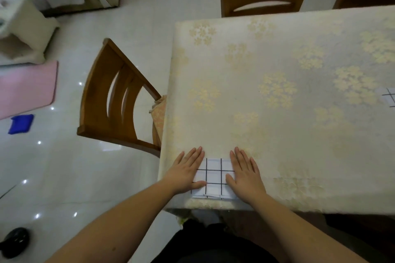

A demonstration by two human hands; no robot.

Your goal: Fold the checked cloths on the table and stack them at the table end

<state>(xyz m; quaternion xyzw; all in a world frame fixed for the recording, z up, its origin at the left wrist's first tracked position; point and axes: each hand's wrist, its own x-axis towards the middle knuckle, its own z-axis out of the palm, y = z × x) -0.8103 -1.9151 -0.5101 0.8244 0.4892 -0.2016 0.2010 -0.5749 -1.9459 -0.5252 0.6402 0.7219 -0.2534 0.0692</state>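
Head view | folded checked cloth point(213, 177) at table's point(299, 156) six o'clock edge | left hand point(187, 172), right hand point(245, 174) flat, fingers straight, pressing its sides | press evenly outward, square the edges | another checked cloth point(389, 97) at three o'clock.

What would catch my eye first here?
Two flat hands, the left hand and right hand, press a folded checked cloth at the near edge of the flowered table. Another checked cloth peeks in at the far right, and a wooden chair stands at the table's left end.
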